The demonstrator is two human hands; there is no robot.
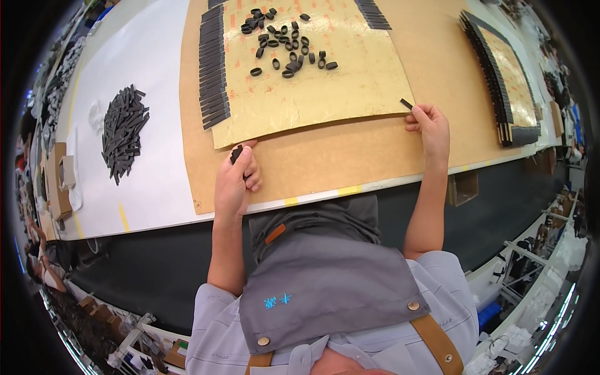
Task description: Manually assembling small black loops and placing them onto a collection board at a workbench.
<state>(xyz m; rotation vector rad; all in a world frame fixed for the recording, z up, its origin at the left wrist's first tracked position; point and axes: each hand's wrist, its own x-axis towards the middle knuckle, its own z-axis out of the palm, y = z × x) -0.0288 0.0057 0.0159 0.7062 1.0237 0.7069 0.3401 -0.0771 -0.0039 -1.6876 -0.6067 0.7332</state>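
My right hand point(431, 128) pinches one short black strip point(406, 103) at the lower right corner of a yellowish board point(350, 94). Closed around a small bunch of black strips point(237, 154) is my left hand point(235, 181), just below the board's lower left edge. A row of dark strips point(212, 72) lines the board's left side, and a shorter row point(374, 14) lies along its upper right side. Several small black loops point(294, 65) lie loose on the board's upper middle.
On the white tabletop at left is a heap of black strips point(125, 134), with a crumpled clear bag point(96, 115) beside it. A brown sheet point(325, 153) lies under the board. Strip-edged boards point(515, 75) are stacked at right. Cardboard boxes point(59, 178) stand at the far left.
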